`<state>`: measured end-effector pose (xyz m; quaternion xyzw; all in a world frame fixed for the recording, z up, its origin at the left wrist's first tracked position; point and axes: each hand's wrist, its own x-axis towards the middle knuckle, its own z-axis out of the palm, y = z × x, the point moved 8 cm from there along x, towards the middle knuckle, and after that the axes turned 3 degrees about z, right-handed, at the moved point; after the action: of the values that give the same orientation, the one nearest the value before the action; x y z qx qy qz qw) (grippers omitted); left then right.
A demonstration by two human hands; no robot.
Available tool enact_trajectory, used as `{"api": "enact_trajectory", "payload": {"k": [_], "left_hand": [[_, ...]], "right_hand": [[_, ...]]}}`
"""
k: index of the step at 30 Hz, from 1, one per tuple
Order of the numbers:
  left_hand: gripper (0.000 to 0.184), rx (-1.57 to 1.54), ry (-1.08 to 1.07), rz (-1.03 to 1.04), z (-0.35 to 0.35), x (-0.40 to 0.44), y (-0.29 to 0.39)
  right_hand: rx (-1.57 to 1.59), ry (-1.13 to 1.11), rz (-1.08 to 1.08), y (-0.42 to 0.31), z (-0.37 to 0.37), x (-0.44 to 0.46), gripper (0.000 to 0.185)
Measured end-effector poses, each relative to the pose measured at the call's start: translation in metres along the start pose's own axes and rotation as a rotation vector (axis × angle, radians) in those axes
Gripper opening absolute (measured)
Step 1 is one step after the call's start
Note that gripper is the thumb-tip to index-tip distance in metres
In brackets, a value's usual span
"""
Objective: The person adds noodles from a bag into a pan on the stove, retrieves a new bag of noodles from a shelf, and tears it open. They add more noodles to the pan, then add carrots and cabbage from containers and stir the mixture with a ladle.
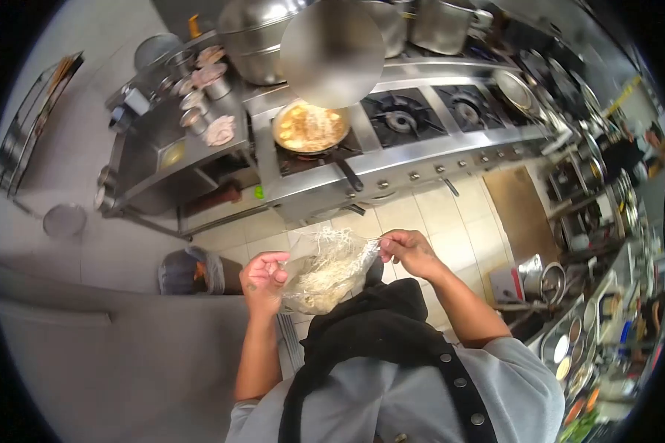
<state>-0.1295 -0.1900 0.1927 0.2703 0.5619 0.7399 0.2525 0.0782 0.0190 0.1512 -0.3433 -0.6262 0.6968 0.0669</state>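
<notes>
A clear plastic bag (pixel 329 275) is stretched between my two hands in front of the black apron (pixel 369 325). Pale, thin strands fill it, perhaps noodles; their exact kind I cannot make out. At the bag's left side, my left hand (pixel 264 284) pinches the plastic between thumb and fingers. My right hand (pixel 410 255) grips its upper right edge in a closed pinch. Beyond the hands, a frying pan (pixel 310 127) with orange-yellow food sits on the left burner of the stove, its dark handle turned toward me.
Bare burners (pixel 400 118) continue along the steel stove (pixel 443 151), and large pots (pixel 255 37) stand behind. Left of the stove is a steel counter (pixel 144 159) with containers and cloths. A lined bin (pixel 192 272) is at lower left. Crowded shelves and ingredient bowls (pixel 561 347) line the right.
</notes>
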Motion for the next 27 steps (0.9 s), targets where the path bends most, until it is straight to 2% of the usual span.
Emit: {"api": "enact_trajectory", "payload": {"k": [4, 7, 10, 12, 14, 16, 18, 20, 21, 23, 26, 27], "left_hand": [[0.059, -0.042, -0.164, -0.070, 0.060, -0.008, -0.018], [0.057, -0.039, -0.286, -0.023, 0.123, -0.004, -0.030], [0.061, 0.013, -0.297, -0.093, 0.187, 0.004, -0.059], [0.064, -0.029, -0.353, -0.126, 0.238, 0.007, -0.081], [0.067, -0.050, -0.485, -0.202, 0.297, -0.003, -0.105], [0.067, -0.060, -0.628, -0.320, 0.367, -0.025, -0.125], [0.068, -0.050, -0.735, -0.343, 0.431, -0.038, -0.135], [0.069, 0.007, -0.855, -0.351, 0.489, -0.051, -0.143], [0.069, 0.006, -0.896, -0.356, 0.516, -0.056, -0.144], [0.066, -0.014, -0.942, -0.380, 0.559, -0.062, -0.153], [0.064, -0.050, -0.971, -0.443, 0.616, -0.070, -0.167], [0.064, -0.021, -0.926, -0.443, 0.630, -0.069, -0.175]], "right_hand": [[-0.009, 0.115, -0.057, 0.011, -0.054, -0.055, 0.021], [-0.186, 0.305, -0.165, 0.022, -0.105, -0.098, 0.020], [-0.115, 0.484, -0.185, 0.045, -0.158, -0.137, 0.019], [-0.116, 0.537, -0.131, 0.070, -0.197, -0.157, 0.019], [-0.180, 0.494, -0.113, 0.091, -0.229, -0.173, 0.023], [-0.265, 0.615, -0.071, 0.093, -0.264, -0.197, 0.026], [-0.344, 0.732, -0.013, 0.091, -0.300, -0.213, 0.031], [-0.278, 0.867, -0.181, 0.078, -0.335, -0.228, 0.039], [-0.264, 0.902, -0.167, 0.080, -0.350, -0.232, 0.039], [-0.731, 0.958, -0.156, 0.068, -0.371, -0.238, 0.033], [-0.899, 0.990, -0.044, 0.093, -0.402, -0.244, 0.034], [-0.889, 1.061, -0.039, 0.090, -0.411, -0.256, 0.036]]}}
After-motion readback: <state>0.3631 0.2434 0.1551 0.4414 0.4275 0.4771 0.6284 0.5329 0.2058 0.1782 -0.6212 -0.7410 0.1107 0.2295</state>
